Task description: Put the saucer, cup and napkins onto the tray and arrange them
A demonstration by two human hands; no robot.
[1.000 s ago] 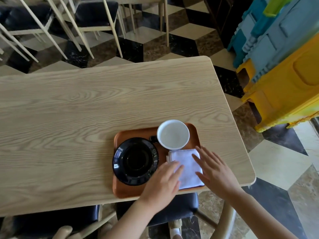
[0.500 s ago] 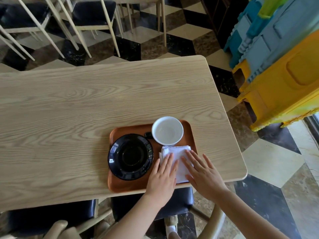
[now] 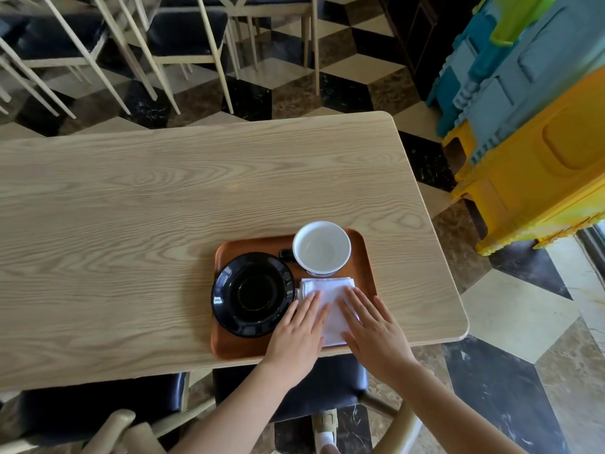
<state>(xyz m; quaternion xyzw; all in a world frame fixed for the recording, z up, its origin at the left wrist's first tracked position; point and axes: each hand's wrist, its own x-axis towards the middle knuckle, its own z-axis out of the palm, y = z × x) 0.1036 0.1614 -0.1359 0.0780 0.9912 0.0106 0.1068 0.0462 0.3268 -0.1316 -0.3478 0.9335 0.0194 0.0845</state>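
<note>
Hands flat and spread, gripping nothing: left hand (image 3: 296, 335) and right hand (image 3: 373, 335) pressed palm-down side by side on white folded napkins (image 3: 330, 296). Napkins on orange tray (image 3: 229, 350), near right corner. White cup (image 3: 321, 248) just beyond napkins, empty, upright. Black saucer (image 3: 252, 293) left of both, on tray. Tray at near edge of wooden bench (image 3: 131, 224).

Light wood-grain desk (image 3: 163, 204) with rounded corners. Directly on it, at the near edge toward the right end, lies one orange-brown rectangular tray (image 3: 229, 350), its long sides parallel to the desk edge.
</note>
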